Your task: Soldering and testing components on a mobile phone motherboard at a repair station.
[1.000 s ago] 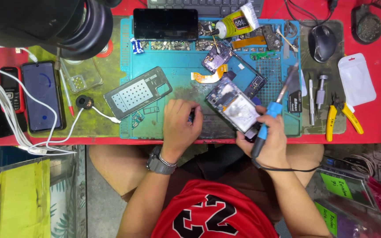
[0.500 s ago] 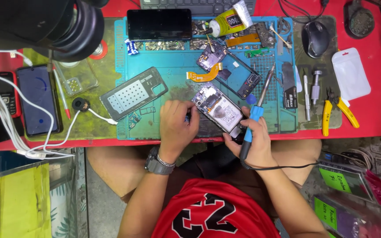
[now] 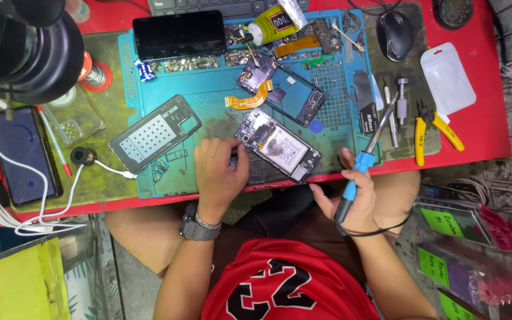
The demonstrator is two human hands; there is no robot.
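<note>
An opened phone (image 3: 280, 147) with its battery and circuit board bare lies slanted on the blue work mat (image 3: 208, 89). My left hand (image 3: 220, 172), with a watch on its wrist, rests on the mat at the phone's lower-left corner. Its fingers pinch a small dark tool (image 3: 233, 160) against that corner. My right hand (image 3: 354, 198) is off the table's front edge, to the right of the phone. It grips a blue-handled soldering iron (image 3: 362, 157) whose metal tip points up and right, away from the phone.
A phone back cover (image 3: 155, 133), a second opened phone frame (image 3: 285, 89) with an orange flex cable, a dark phone (image 3: 179, 34) and a glue tube (image 3: 271, 24) lie on the mat. Yellow-handled cutters (image 3: 431, 133), a screwdriver and a mouse (image 3: 399, 26) sit right. A microscope head (image 3: 25, 47) looms top left.
My right hand has let go of the opened phone and drawn back down and right with the soldering iron. The phone now lies flat on the mat. My left hand stays at its corner.
</note>
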